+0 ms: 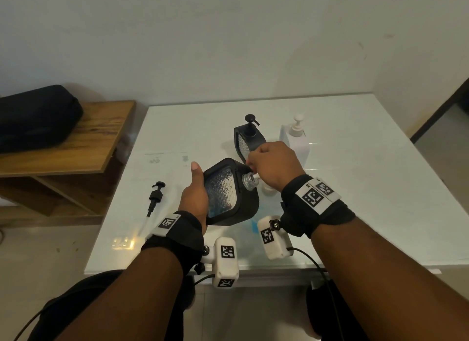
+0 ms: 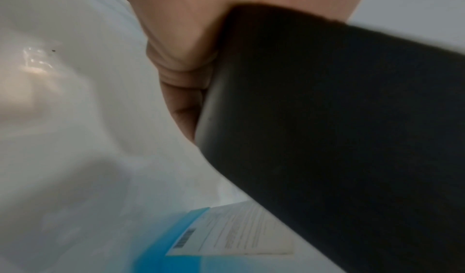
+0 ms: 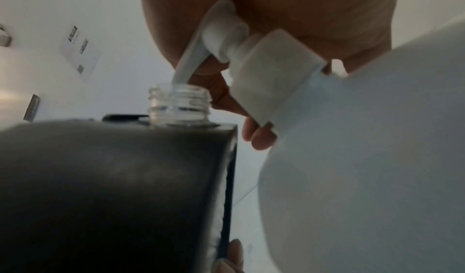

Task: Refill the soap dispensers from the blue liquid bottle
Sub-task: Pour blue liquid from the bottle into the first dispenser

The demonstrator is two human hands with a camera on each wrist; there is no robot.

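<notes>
left hand (image 1: 194, 197) gripping tilted black square dispenser with clear neck (image 1: 232, 192) | right hand (image 1: 272, 164) on white pump head (image 3: 221, 36) of blue liquid bottle (image 2: 181, 243), looks pressed, nozzle in neck | both near white table's (image 1: 355, 188) front edge, open room right

A white glossy bench (image 1: 355, 188) stands against the wall. On it sit 1 black soap dispenser (image 1: 247, 141) with its pump on and, just beside it to the right, 1 white pump bottle (image 1: 295, 140). A loose black pump (image 1: 154, 197) lies near the left edge. A blue liquid bottle (image 1: 253, 224) stands near the front. Left of the bench, a wooden shelf (image 1: 101, 137) carries a black bag (image 1: 35, 117).
</notes>
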